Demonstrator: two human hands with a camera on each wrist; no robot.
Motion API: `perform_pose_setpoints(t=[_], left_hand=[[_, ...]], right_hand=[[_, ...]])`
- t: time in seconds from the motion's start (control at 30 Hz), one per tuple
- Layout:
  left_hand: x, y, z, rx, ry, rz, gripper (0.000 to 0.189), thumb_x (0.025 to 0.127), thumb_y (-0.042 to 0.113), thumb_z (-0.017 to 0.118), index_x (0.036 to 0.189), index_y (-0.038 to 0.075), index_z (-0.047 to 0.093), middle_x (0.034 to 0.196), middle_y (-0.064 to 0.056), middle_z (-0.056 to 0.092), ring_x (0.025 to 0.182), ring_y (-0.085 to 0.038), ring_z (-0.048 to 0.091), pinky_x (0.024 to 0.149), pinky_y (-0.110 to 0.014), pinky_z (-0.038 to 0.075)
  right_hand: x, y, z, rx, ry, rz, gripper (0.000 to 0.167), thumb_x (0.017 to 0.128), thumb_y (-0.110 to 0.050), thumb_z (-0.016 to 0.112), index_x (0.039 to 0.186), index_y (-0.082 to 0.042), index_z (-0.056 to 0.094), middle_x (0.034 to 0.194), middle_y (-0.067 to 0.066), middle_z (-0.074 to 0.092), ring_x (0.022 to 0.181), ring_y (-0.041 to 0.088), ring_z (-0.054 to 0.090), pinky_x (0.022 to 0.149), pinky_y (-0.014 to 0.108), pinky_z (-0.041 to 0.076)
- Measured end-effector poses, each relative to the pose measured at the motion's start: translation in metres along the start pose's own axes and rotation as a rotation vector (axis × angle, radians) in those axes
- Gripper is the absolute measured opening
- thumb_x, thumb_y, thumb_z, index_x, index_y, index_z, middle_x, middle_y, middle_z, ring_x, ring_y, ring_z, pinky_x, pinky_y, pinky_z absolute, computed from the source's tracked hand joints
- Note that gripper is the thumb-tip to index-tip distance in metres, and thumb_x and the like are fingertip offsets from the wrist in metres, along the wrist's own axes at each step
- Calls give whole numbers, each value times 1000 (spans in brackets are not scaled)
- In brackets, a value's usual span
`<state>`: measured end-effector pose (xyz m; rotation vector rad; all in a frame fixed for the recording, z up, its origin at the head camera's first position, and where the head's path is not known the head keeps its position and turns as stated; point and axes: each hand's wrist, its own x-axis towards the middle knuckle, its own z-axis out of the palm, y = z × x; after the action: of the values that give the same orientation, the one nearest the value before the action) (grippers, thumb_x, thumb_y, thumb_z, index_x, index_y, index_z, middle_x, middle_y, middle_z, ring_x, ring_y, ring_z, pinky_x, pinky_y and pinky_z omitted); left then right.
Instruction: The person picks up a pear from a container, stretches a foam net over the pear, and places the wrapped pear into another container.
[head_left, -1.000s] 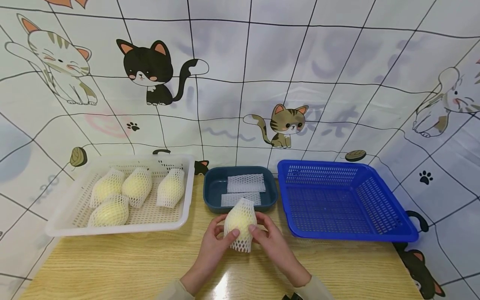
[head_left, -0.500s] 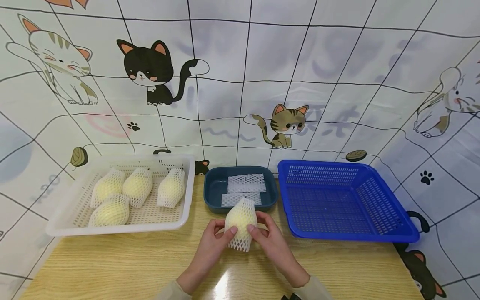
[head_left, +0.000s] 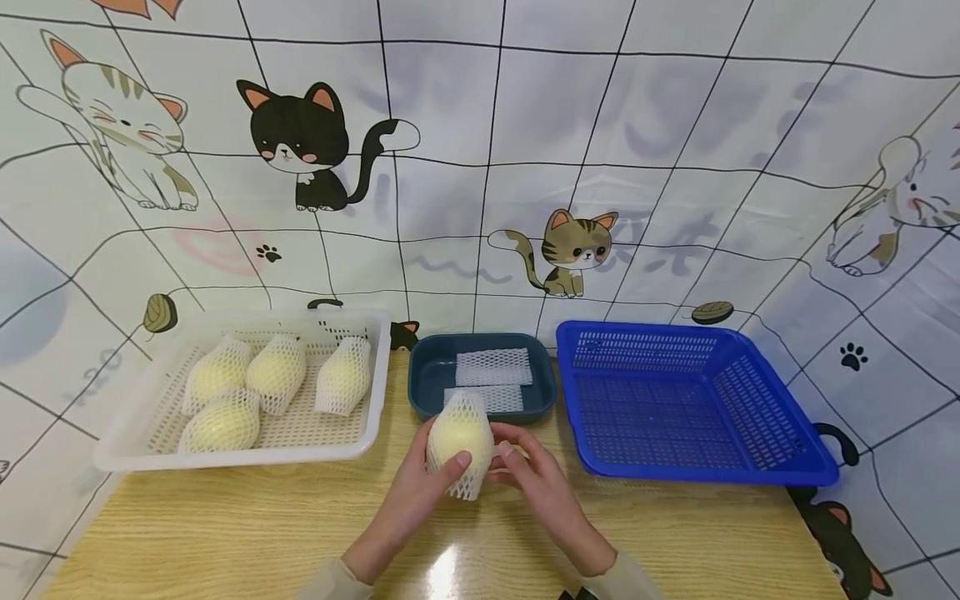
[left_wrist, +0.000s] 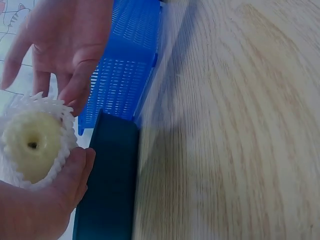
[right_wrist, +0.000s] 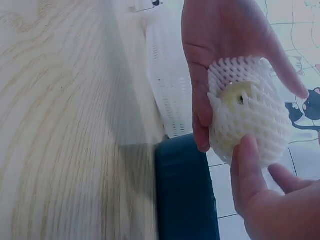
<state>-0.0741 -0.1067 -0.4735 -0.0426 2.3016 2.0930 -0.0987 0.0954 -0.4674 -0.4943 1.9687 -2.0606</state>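
A pale yellow fruit point(head_left: 459, 442) in a white foam net sleeve stands tilted above the front of the table. My left hand point(head_left: 416, 487) holds it from the left, thumb across its front. In the left wrist view the lower end of the fruit point(left_wrist: 32, 145) shows inside the open mouth of the net, with a small dark hollow. At the right side of the fruit is my right hand point(head_left: 543, 487), fingers loosely bent and close against the net; whether they touch it I cannot tell. Behind stands a teal tray point(head_left: 427, 375) with two flat foam net sleeves point(head_left: 491, 367).
A white basket point(head_left: 375, 417) at the left holds several netted fruits point(head_left: 276, 371). To the right stands a blue basket point(head_left: 682, 417) with nothing seen in it. All three containers stand on the wooden table point(head_left: 225, 525), against a cat-patterned sheet point(head_left: 450, 192).
Both hands pinched the netted fruit before. Now the left hand holds it slightly further left and the right hand's thumb has come off its front.
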Motion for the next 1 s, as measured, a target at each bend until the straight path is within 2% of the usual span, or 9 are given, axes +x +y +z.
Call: perform_pose_setpoints(t=[0.23, 0.4, 0.6, 0.77, 0.87, 1.0], left_hand=[[0, -1, -5, -31, 33, -12, 79, 91, 30, 79, 152, 4, 37, 137, -18, 56, 118, -29, 57, 95, -39, 49], [-2, 4, -13, -18, 72, -32, 80, 90, 31, 80, 154, 8, 36, 141, -18, 52, 122, -31, 54, 99, -42, 47], [-6, 17, -30, -34, 111, -15, 78, 93, 25, 76, 155, 8, 34, 141, -19, 50, 123, -32, 53, 100, -43, 46], [-8, 26, -50, -17, 166, 15, 73, 94, 21, 75, 154, 9, 35, 142, -16, 51, 122, -28, 52, 99, -35, 46], [-9, 31, -63, 5, 188, 11, 74, 95, 22, 74, 156, 10, 32, 145, -15, 49, 126, -26, 50, 98, -28, 45], [-10, 37, -79, 17, 227, 16, 76, 96, 21, 73, 157, 11, 29, 146, -15, 46, 125, -25, 49, 92, -21, 46]], right_hand=[[-1, -4, 2, -28, -55, -16, 43, 114, -23, 38, 146, 2, 51, 140, 26, 51, 112, 31, 65, 95, 48, 56], [1, -4, 3, -37, -56, -51, 46, 115, -24, 34, 147, 6, 47, 142, 29, 51, 118, 34, 62, 92, 40, 57], [6, -1, 9, -81, -24, -77, 40, 113, -18, 40, 145, 5, 49, 138, 29, 54, 119, 37, 60, 93, 38, 55], [11, 1, 19, -280, -28, -71, 37, 110, -19, 52, 144, -8, 55, 141, 15, 57, 125, 34, 59, 98, 40, 52], [12, 0, 27, -446, -74, -86, 43, 107, -25, 57, 148, -14, 52, 147, 4, 54, 131, 29, 55, 102, 47, 50], [15, -2, 39, -640, -169, -132, 55, 103, -30, 62, 154, -15, 46, 160, 2, 41, 142, 26, 45, 108, 55, 45]])
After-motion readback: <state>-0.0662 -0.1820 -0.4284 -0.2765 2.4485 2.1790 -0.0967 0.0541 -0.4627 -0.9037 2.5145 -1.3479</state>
